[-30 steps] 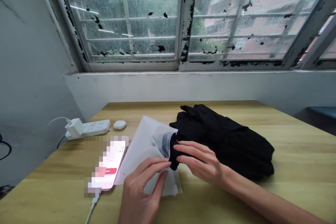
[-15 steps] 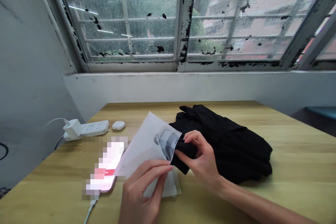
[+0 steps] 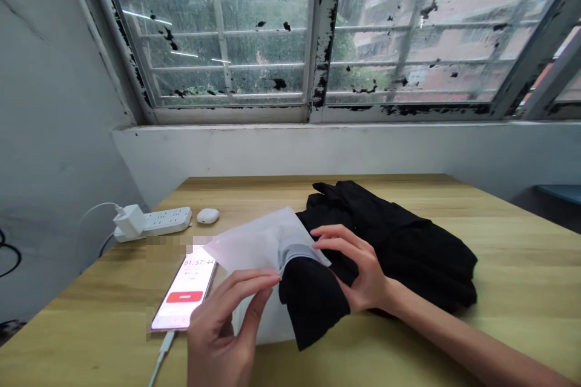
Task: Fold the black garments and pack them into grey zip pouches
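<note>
My left hand (image 3: 229, 314) pinches the edge of a frosted white plastic bag (image 3: 254, 243) between thumb and fingers. My right hand (image 3: 358, 266) grips the bag's mouth and a folded black garment (image 3: 311, 302), whose lower end hangs out over the table. A grey band shows inside the translucent bag near its mouth. Behind my right hand lies a heap of black clothing (image 3: 408, 248). The lower part of the bag is hidden behind the black garment and my left hand.
A smartphone (image 3: 184, 293) showing a timer lies left of my hands on the wooden table (image 3: 512, 290), its cable running toward me. Behind it are a white power strip (image 3: 158, 221) with a plugged-in charger and a white earbud case (image 3: 207, 215). A wall and barred window stand beyond.
The bag has swung up and flattened toward the left. More of the black garment now hangs below it, and my right hand has shifted around the bag's mouth.
</note>
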A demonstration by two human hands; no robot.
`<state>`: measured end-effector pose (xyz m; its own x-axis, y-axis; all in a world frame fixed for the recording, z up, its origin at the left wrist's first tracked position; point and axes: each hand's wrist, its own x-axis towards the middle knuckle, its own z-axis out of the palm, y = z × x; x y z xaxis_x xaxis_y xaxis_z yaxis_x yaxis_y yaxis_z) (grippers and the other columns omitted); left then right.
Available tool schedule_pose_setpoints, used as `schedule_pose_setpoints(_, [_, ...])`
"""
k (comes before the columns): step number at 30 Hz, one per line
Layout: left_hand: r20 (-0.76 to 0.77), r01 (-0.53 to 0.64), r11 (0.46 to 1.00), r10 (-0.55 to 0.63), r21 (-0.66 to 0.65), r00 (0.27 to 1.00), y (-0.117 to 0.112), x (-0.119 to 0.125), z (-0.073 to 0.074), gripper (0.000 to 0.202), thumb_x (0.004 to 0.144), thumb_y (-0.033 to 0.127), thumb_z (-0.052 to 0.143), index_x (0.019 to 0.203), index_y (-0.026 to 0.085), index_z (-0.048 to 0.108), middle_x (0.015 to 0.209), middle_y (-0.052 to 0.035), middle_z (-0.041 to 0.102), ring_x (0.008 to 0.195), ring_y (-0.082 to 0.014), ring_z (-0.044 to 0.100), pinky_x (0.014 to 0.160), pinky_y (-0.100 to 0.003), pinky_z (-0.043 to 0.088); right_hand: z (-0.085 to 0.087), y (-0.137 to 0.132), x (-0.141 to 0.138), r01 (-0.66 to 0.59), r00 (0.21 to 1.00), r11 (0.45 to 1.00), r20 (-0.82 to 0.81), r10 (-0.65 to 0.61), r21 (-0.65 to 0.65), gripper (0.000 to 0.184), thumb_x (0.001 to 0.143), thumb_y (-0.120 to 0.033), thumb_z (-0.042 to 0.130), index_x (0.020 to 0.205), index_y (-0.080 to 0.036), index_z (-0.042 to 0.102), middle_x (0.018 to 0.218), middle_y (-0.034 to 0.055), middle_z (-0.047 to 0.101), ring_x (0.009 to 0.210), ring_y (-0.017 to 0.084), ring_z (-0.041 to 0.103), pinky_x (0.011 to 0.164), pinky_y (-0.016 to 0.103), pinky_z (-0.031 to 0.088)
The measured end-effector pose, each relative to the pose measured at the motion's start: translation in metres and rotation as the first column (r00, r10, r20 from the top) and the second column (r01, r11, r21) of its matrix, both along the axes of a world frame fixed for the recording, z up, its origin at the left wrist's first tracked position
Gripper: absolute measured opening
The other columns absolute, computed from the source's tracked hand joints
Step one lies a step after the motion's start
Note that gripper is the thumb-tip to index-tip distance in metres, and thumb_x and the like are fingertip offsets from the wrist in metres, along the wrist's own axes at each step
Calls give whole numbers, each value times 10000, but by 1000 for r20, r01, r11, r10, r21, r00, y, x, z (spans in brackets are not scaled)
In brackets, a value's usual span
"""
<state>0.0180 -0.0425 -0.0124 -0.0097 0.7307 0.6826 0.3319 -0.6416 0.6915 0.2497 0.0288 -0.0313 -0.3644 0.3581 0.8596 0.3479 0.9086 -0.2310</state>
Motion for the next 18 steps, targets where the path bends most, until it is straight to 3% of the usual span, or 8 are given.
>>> schedule_pose_setpoints(4, [-37,-61,998,61,19,997,2,-4,-1,263,926,91,639,993,313,765,977,34,785,899,-164,748,784,-235,611,-2,0,-4,-20,999,998,-29,18,-51,230,887,-36,570,990,-211,678,870,69,745,723,165,724,615,252,594])
schedule_pose_setpoints(7, [-113,-167,979,180,121,977,4,-7,-3,266,940,86,627,1033,302,752,1022,23,782,928,-168,749,843,-266,604,1,-2,-7,47,992,993,-114,-59,-104,165,909,-75,580,900,-204,681,746,40,722,614,149,683,535,238,555])
schedule_pose_setpoints(10, [-220,-223,943,279,248,935,5,-10,-3,303,953,53,593,1065,291,742,1069,11,776,953,-163,749,876,-273,599,10,-6,-9,66,979,966,-172,-112,-250,130,912,-160,618,812,-199,691,668,19,682,546,135,639,494,230,537])
schedule_pose_setpoints(14, [-330,-221,928,318,300,889,7,-14,0,356,963,31,532,1104,292,729,1119,-15,755,983,-173,741,785,-255,624,24,-12,-11,-57,957,837,-268,-109,-544,170,900,-318,677,796,-189,717,621,5,660,504,129,628,454,223,539])
schedule_pose_setpoints(18, [-449,-143,962,237,235,862,10,-20,2,299,995,152,502,1158,302,703,1345,-74,636,1072,-228,705,796,-345,650,35,-13,-9,-144,936,663,-318,-149,-734,308,831,-484,747,760,-185,730,566,-9,637,462,120,587,449,238,527])
